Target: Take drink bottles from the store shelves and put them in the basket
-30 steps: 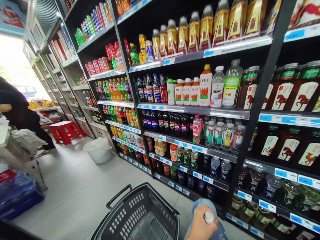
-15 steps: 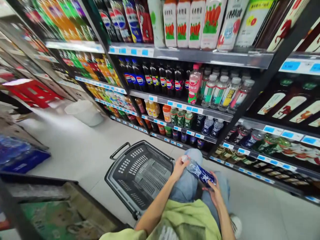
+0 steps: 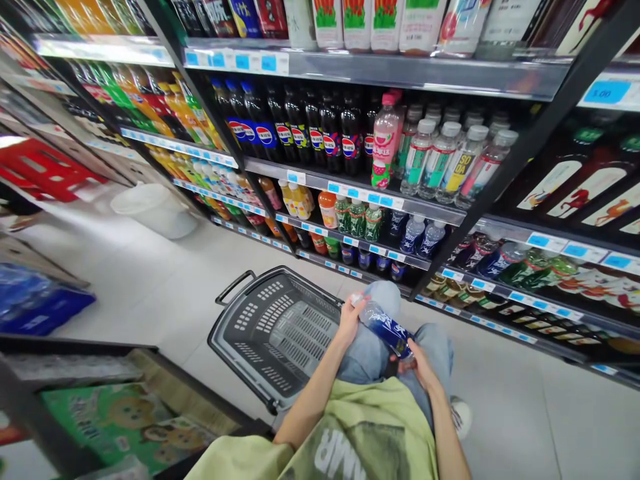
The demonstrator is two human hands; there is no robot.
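Note:
A clear drink bottle (image 3: 384, 328) with a dark blue label lies tilted in front of my knees, gripped at both ends. My left hand (image 3: 351, 317) is closed around its capped neck. At the bottle's base, my right hand (image 3: 416, 363) has its fingers wrapped about the lower end. To the left of my legs stands a dark grey shopping basket (image 3: 280, 333) with slotted walls and a raised handle. Similar blue-labelled bottles (image 3: 421, 237) stand on a low shelf ahead of me.
Drink shelves (image 3: 355, 190) run across the front, packed with colas, waters and juices. A white tub (image 3: 155, 208) sits on the floor at left, near red stools (image 3: 45, 170). Blue shrink-wrapped packs (image 3: 40, 300) and a bin with a green package (image 3: 115, 423) flank the lower left.
The view has tilted downward, so the shelves sit higher in it. Both hands still hold the bottle, which has shifted slightly left and up in the picture.

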